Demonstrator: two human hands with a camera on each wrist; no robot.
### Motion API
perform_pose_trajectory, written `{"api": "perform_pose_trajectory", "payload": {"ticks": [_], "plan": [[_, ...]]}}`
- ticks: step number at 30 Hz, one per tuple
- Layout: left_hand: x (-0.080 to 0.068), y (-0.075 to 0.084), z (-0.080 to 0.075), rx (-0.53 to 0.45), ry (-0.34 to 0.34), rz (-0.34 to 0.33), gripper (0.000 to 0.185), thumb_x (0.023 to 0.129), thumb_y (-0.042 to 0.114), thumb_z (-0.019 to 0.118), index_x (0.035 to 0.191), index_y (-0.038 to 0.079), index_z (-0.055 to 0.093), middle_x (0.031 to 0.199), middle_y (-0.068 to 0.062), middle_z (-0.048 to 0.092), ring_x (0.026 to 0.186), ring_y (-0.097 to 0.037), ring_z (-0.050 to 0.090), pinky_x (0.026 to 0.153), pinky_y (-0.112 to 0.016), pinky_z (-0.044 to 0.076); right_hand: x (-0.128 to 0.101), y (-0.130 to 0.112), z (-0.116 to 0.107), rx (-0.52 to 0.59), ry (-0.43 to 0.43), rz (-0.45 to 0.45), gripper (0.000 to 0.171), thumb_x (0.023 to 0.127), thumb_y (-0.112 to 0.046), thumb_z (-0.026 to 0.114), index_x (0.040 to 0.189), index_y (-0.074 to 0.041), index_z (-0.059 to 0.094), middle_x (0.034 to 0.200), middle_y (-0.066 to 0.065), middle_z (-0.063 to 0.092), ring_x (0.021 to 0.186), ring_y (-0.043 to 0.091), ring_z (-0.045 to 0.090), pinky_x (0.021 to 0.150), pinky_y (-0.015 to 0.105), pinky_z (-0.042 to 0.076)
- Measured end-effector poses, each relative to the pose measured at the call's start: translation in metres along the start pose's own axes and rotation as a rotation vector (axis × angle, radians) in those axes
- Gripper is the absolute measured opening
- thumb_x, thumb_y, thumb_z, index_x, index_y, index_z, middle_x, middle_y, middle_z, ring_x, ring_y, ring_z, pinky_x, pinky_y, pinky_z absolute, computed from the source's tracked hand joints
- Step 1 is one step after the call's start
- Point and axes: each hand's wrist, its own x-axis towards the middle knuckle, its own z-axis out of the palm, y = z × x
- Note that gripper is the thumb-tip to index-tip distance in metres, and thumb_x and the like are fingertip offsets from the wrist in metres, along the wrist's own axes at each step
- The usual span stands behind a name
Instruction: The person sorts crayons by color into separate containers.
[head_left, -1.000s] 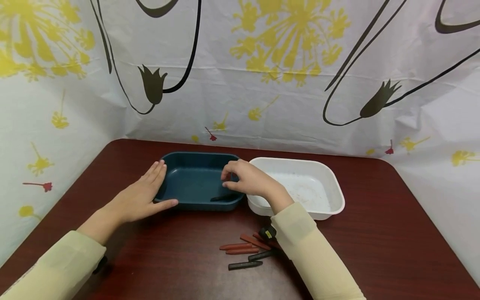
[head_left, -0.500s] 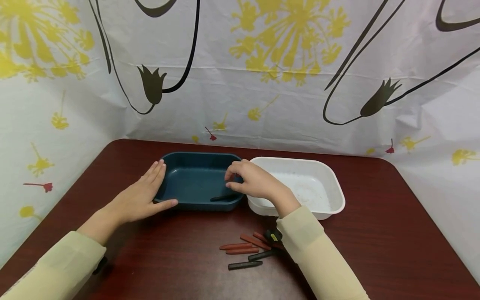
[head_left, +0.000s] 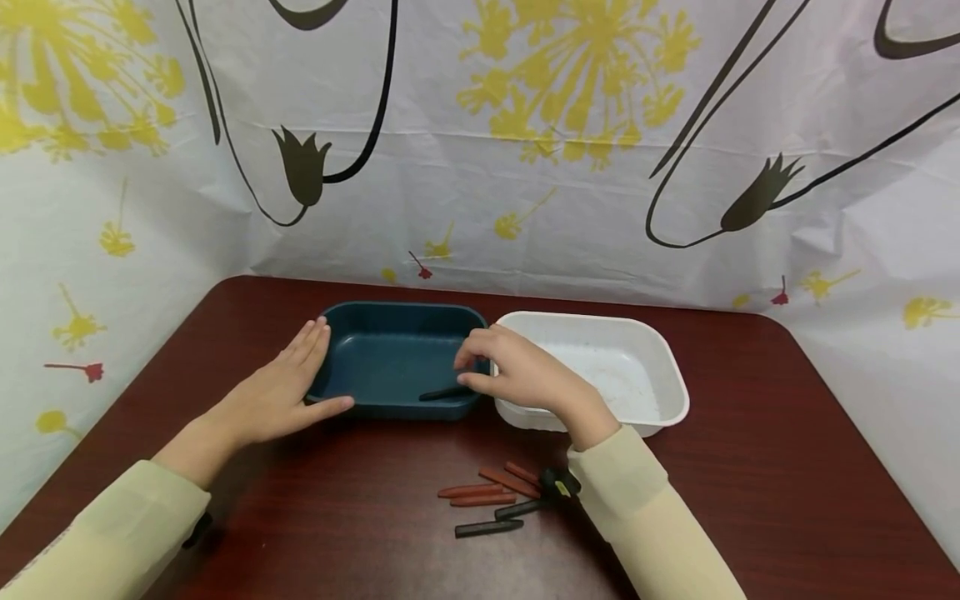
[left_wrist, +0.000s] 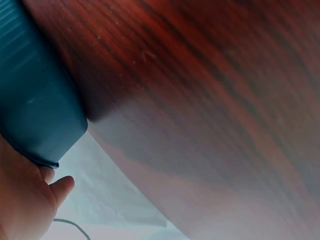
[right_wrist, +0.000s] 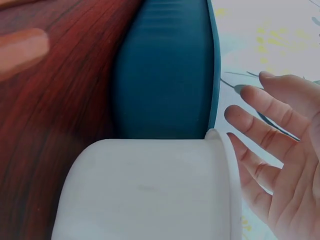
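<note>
Inside blue tray [head_left: 375, 358], black crayon [head_left: 444, 392]

left hand [head_left: 281, 392] lies flat, fingers straight and together, thumb spread out. right hand [head_left: 525, 375] hovers empty with fingers loosely spread (palm open in the wrist view). both forearms in pale sleeves.

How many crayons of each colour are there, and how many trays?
Black crayons: 3, one in the blue tray, two on the table
Red-brown crayons: 4
Trays: 2, blue tray and white tray
Total: 9
</note>
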Motion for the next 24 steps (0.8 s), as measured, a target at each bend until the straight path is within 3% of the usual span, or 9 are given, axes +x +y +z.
{"api": "perform_pose_trajectory", "payload": {"ticks": [5,24], "plan": [[0.0,0.0,0.0,-0.009,-0.001,0.001,0.108,0.091,0.067,0.053,0.158,-0.002,0.003,0.168,-0.016,-0.002,0.156,-0.034,-0.001,0.12,-0.059,0.02,-0.007,-0.003,-0.001,-0.011,-0.015,-0.002,0.015,0.096,-0.022,0.066,0.107,-0.012,0.07,0.107,0.0,0.065,0.096,0.021,0.058,0.085,0.034,0.05],[0.0,-0.001,0.0,-0.007,-0.001,0.0,0.108,0.091,0.068,0.052,0.158,-0.001,0.003,0.168,-0.015,-0.002,0.156,-0.035,0.0,0.12,-0.059,0.022,-0.035,-0.003,0.003,0.011,0.025,-0.01,0.011,0.095,-0.02,0.067,0.104,-0.014,0.071,0.104,-0.005,0.066,0.099,0.016,0.058,0.089,0.034,0.05]]}}
